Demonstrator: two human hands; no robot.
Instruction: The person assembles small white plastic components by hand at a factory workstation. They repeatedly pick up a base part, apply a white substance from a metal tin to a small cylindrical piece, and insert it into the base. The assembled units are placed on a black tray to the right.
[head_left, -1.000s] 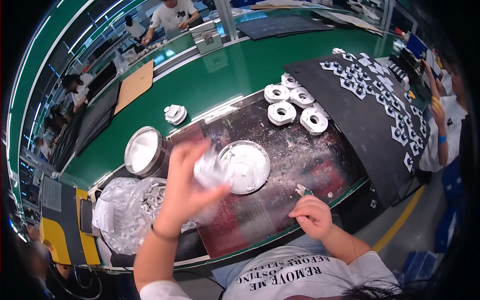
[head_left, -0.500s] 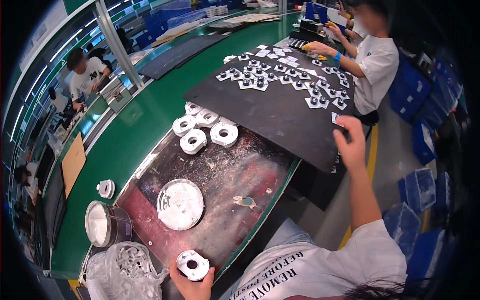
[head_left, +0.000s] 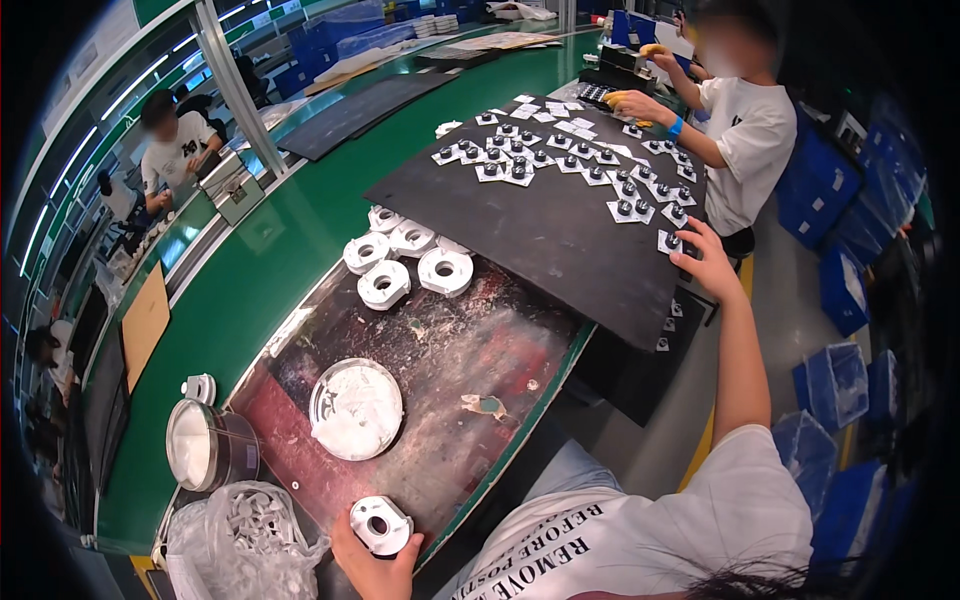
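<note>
At the bottom of the frame, left of centre, my left hand (head_left: pixel 374 570) holds a white ring (head_left: pixel 398 522), its fingers curled round the near side and the hole facing up. Over at right of centre, my right hand (head_left: pixel 714 270) reaches to a small plate (head_left: pixel 666 240) with a black dome, at the edge of the black board (head_left: pixel 540 230). Those fingers are narrow around its near corner; whether they have gripped it, I cannot tell.

Between my hands lies the scuffed table (head_left: pixel 490 340). A round dish (head_left: pixel 314 402) of white stuff sits left of centre on it, with a tin (head_left: pixel 240 450) and a plastic bag (head_left: pixel 188 545) of white pieces at lower left. More rings (head_left: pixel 461 284) cluster just beside the board. At upper right, a co-worker (head_left: pixel 748 145) wears a blue wristband (head_left: pixel 676 127).
</note>
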